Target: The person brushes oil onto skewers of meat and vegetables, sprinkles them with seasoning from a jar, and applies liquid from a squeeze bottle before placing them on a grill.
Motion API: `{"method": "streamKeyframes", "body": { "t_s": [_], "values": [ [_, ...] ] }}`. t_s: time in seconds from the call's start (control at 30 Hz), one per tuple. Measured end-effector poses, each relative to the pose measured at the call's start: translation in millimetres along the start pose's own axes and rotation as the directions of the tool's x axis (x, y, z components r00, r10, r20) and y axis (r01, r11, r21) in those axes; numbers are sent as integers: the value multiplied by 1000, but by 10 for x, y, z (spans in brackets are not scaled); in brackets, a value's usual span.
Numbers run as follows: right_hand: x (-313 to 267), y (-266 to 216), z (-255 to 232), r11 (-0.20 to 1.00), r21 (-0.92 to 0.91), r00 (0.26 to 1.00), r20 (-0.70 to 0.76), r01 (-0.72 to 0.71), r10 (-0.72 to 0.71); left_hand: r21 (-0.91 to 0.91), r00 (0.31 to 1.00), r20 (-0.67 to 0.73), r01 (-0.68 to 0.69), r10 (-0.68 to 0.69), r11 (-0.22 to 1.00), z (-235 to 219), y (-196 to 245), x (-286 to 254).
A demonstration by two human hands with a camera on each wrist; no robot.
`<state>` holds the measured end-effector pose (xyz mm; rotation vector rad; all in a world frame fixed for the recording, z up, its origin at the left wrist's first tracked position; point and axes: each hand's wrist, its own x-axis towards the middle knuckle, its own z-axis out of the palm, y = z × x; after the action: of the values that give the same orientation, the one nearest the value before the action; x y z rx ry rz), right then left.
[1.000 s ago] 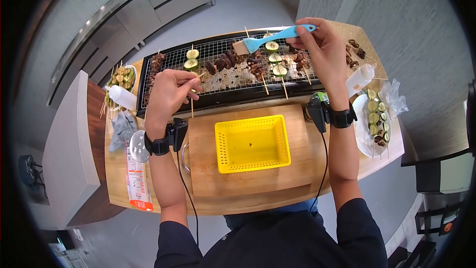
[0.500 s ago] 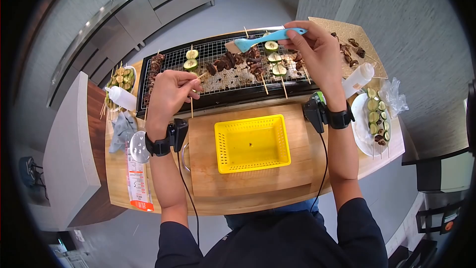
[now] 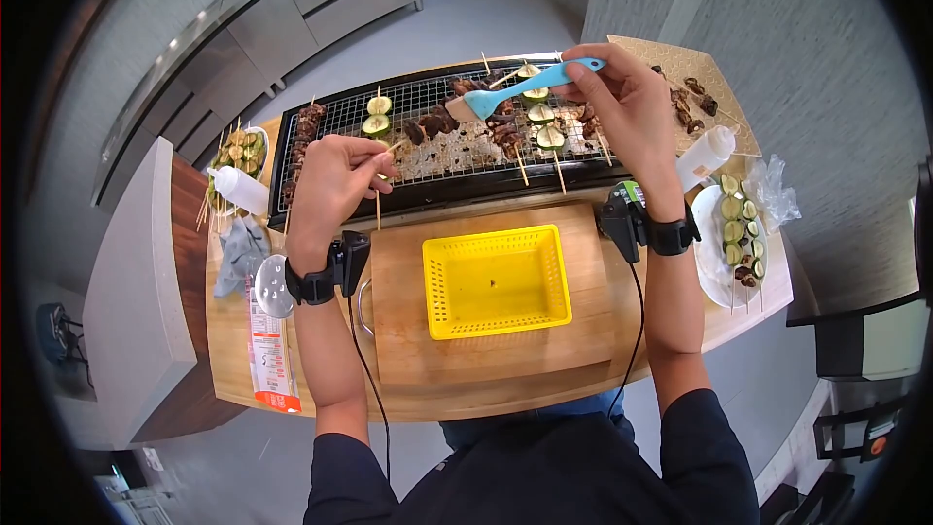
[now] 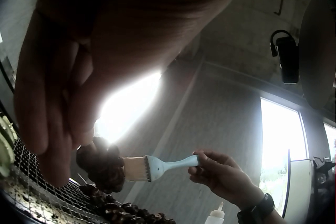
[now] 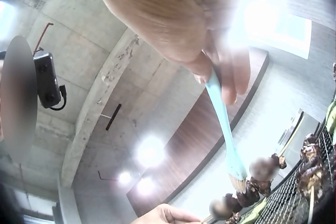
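My left hand (image 3: 335,180) pinches the stick end of a meat skewer (image 3: 428,127), which is tilted over the wire grill (image 3: 457,160). A light-blue basting brush (image 3: 533,86) is held by its handle between the thumb and fingers of my right hand (image 3: 630,117). Its pale bristles (image 4: 136,169) meet the dark meat chunks (image 4: 102,166) in the left wrist view. From the right wrist, the brush (image 5: 226,124) points down onto the same skewer. Beside it on the grill lie zucchini skewers (image 3: 541,115) and other meat skewers (image 3: 505,134).
A yellow basket (image 3: 498,282) sits on a wooden board (image 3: 398,350) before the grill. White squeeze bottles (image 3: 708,156) flank it on both sides. At right is a plate (image 3: 714,267) with skewers; at left, another plate of zucchini skewers (image 3: 238,156) and a grey cloth (image 3: 243,255).
The brush first shifts left along the skewer, then comes lower, nearer my body, its bristles now over the meat's middle. My left hand stays in place on the stick.
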<state>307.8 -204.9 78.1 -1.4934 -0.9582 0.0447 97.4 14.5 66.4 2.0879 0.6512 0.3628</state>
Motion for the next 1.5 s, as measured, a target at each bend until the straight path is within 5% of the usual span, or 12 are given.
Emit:
{"method": "streamKeyframes", "body": {
  "t_s": [1.5],
  "values": [
    [10,56,-26,993,-103,997,-54,54,-60,13,999,-23,-41,41,999,-95,-28,-19]
  ]
}}
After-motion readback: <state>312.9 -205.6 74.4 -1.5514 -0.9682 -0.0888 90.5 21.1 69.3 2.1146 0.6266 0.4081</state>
